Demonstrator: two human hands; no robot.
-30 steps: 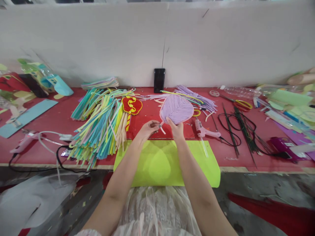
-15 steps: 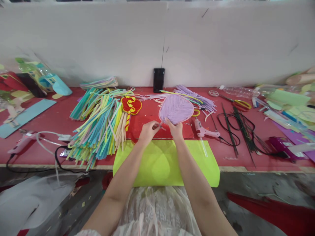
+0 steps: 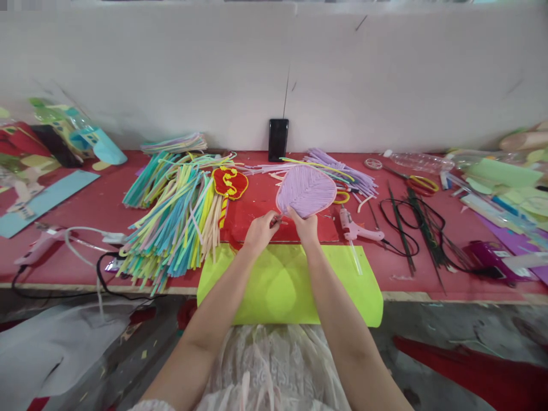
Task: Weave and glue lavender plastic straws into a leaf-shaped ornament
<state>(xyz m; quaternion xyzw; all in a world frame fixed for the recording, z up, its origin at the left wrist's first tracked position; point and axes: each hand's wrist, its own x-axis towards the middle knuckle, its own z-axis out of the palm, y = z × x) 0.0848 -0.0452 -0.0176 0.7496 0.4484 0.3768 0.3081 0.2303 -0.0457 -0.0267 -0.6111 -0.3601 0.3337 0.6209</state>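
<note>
A lilac leaf-shaped piece (image 3: 306, 197) made of fuzzy craft stems is held up over the red table (image 3: 98, 208). My right hand (image 3: 306, 226) grips its lower edge with closed fingers. My left hand (image 3: 260, 230) is closed in a pinch on the short stem end (image 3: 277, 218) sticking out at the leaf's base. Both hands hover above a red sheet (image 3: 278, 228) and the far edge of a lime-green foam sheet (image 3: 291, 282).
A big heap of pastel craft stems (image 3: 171, 220) lies left, with a red and yellow ornament (image 3: 230, 184). A pink glue gun (image 3: 357, 229), black wires (image 3: 406, 222), scissors (image 3: 422, 182) and loose lilac stems (image 3: 342, 171) lie right. A phone (image 3: 278, 140) leans on the wall.
My left hand closed in on the leaf's base and pinched the loose stem end, which no longer hangs down. The leaf stayed almost still.
</note>
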